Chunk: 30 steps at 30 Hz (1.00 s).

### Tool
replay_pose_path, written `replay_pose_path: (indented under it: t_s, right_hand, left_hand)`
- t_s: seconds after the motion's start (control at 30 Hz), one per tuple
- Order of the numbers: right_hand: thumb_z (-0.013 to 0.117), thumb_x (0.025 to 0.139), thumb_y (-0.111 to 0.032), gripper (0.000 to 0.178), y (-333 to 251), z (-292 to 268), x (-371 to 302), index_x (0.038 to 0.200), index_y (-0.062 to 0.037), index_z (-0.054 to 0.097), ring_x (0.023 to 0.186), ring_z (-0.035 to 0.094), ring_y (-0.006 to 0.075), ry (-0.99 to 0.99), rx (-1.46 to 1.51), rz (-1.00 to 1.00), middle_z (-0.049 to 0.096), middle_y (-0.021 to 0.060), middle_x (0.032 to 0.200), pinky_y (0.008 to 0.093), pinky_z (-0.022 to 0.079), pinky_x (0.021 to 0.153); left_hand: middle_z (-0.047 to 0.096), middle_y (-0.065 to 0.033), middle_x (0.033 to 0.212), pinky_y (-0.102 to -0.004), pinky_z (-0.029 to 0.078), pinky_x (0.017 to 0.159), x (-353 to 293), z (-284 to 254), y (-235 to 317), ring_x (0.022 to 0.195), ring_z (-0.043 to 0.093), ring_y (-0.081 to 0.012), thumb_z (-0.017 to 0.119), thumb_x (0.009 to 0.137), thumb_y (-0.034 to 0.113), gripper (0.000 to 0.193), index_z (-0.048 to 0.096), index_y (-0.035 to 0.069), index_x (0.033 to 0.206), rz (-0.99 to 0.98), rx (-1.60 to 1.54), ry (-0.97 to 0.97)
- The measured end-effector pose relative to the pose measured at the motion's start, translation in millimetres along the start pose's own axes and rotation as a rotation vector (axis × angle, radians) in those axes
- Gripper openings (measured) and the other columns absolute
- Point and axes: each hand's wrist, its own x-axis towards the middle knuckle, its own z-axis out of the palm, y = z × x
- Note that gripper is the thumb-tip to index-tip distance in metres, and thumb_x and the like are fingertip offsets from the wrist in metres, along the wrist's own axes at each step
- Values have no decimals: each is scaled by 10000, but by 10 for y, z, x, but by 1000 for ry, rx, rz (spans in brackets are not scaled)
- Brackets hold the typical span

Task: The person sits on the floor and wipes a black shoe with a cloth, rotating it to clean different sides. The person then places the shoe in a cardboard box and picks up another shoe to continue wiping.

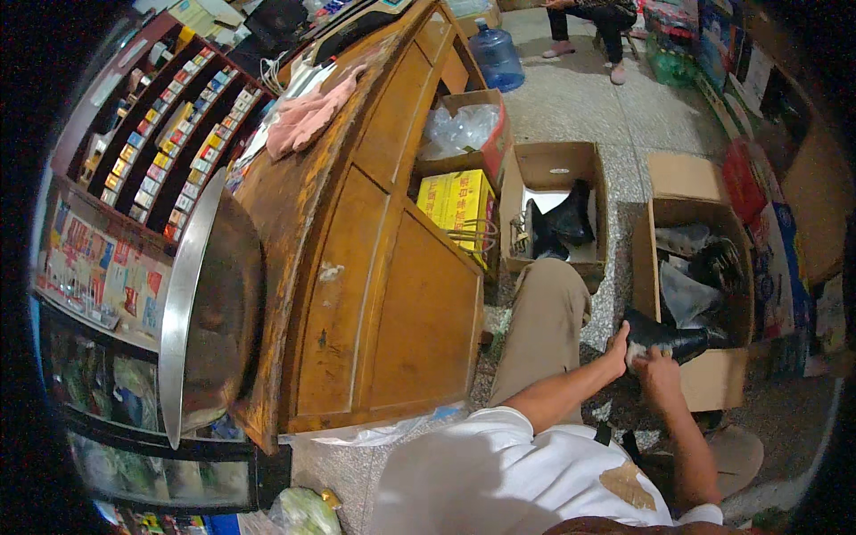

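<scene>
A black boot (675,342) with a pale, fuzzy patch at its near end lies across the inner edge of an open cardboard box at my right. My left hand (617,350) grips the boot's near end from the left side. Beside it, my right hand (658,374) is closed at the pale patch, its fingertips pressed to the boot and partly hidden. Inside that cardboard box (654,276) lie more dark footwear and grey-white wrapping (687,294). Farther left, a second cardboard box (599,203) holds a pair of black boots (571,217).
A worn wooden desk (374,294) with a pink cloth (312,116) stands at my left. Against it are a yellow carton (456,205) and a box of clear plastic (464,129). Beyond are a blue water jug (497,58) and a seated person (597,22).
</scene>
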Motion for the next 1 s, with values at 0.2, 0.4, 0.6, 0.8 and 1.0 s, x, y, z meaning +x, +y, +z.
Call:
replay_pose_path:
  t_s: [0.2,0.4,0.6,0.8,1.0]
  right_hand:
    - [637,780,-160,273,152,-124,-342,1040,-201,711,926,576,352,178,141,-48,585,118,1042,458,504,759]
    - [617,797,-191,209,61,-27,341,984,-161,705,909,584,335,166,-59,-61,570,130,979,448,509,674]
    - [642,766,-173,158,100,37,932,881,-88,708,891,607,321,126,-164,23,592,110,990,463,510,672]
    - [663,741,-167,151,101,78,1302,821,-52,720,904,606,329,191,-162,105,610,146,958,431,522,680]
    - [629,737,-144,154,257,134,758,842,-69,713,894,620,331,203,-160,-29,625,143,933,464,520,711]
  left_hand:
    - [302,-113,1505,-548,235,1091,151,60,-47,1370,282,-299,531,825,714,856,415,89,1399,68,207,98]
    - [285,-103,1540,-490,193,1122,-169,243,74,1396,264,-294,504,781,776,934,395,122,1439,5,318,152]
    - [271,-88,1548,-498,180,1125,-616,418,228,1402,249,-289,402,822,791,929,329,143,1484,89,302,51]
    - [288,-107,1535,-470,252,1103,-249,159,73,1383,287,-277,399,839,776,933,296,118,1493,33,378,237]
    - [541,-113,1345,-507,388,1034,-552,552,234,1213,503,-306,416,882,702,754,552,95,1309,-285,-48,-47]
